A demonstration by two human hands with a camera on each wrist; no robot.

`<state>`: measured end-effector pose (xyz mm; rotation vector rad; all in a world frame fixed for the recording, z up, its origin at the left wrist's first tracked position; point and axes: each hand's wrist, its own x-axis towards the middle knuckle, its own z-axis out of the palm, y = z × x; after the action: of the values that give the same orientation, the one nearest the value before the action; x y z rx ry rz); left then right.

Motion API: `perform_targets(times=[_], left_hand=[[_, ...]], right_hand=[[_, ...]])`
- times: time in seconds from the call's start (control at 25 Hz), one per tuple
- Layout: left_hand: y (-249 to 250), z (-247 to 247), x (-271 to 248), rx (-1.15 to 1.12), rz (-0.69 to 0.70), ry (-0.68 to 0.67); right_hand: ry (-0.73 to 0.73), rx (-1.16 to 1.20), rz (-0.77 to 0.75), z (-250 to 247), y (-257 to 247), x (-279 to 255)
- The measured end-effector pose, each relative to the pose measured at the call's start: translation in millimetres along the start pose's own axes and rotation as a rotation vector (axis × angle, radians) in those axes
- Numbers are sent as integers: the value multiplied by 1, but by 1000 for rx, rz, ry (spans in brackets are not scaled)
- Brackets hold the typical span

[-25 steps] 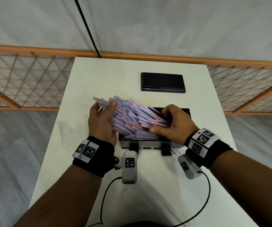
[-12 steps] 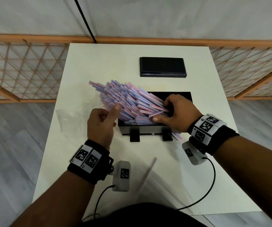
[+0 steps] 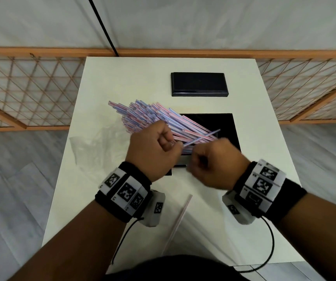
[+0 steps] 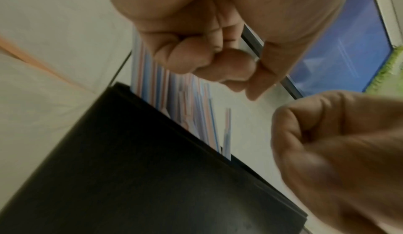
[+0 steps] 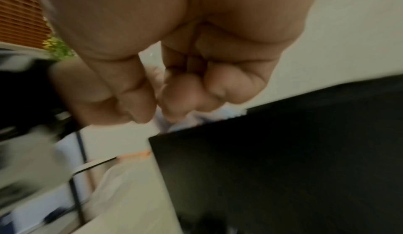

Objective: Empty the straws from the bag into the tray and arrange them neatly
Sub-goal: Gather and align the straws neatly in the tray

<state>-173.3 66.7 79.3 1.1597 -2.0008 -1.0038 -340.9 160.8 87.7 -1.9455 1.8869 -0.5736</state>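
Note:
A heap of pink-and-blue striped straws (image 3: pixel 148 116) leans out of the black tray (image 3: pixel 225 126) toward the far left, with its ends fanned over the table. My left hand (image 3: pixel 157 151) hovers over the tray's near left corner with its fingers curled. One straw (image 3: pixel 203 136) lies on top of the heap, and its near end is by those fingertips. The left wrist view shows the curled fingers (image 4: pixel 207 62) apart from the straws (image 4: pixel 165 89). My right hand (image 3: pixel 213 161), blurred and fisted, is over the near rim, with nothing seen in it (image 5: pixel 174 91).
A crumpled clear plastic bag (image 3: pixel 94 147) lies left of the tray. One loose straw (image 3: pixel 180 216) rests on the white table (image 3: pixel 122 78) near the front edge. A black lid (image 3: pixel 199 84) sits at the far side. A wooden lattice fence runs behind the table.
Both hands have let go of the straw heap and drawn back to the tray's near edge with their fingers curled. The heap stays leaning to the far left.

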Motion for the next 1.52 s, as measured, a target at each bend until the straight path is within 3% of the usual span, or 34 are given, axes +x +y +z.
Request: perform_targets(times=[0.12, 0.2, 0.28, 0.36, 0.64, 0.88, 1.0, 1.16, 1.32, 1.52], left_hand=[[1, 6, 0, 57, 80, -154], [1, 11, 3, 144, 97, -248], [1, 16, 8, 258, 86, -319], [5, 20, 12, 358, 89, -340], [6, 15, 13, 310, 120, -151], [15, -2, 18, 172, 51, 120], [16, -17, 22, 46, 63, 278], [16, -40, 32, -40, 78, 458], [8, -54, 43, -188, -31, 581], [-7, -46, 40, -409, -192, 641]], right_hand=[[-443, -36, 3, 36, -5, -19], [-734, -220, -13, 72, -3, -26], [-889, -401, -159, 107, 1, -27], [-914, -443, -253, 130, 1, -27], [-818, -515, -305, 150, 3, -27], [-803, -312, -85, 117, 3, -26], [-819, -141, 107, 86, 8, -26], [-590, -154, 44, 35, 17, -28], [-322, 74, -77, -19, 20, -18], [-9, 423, 44, -46, 25, 12]])
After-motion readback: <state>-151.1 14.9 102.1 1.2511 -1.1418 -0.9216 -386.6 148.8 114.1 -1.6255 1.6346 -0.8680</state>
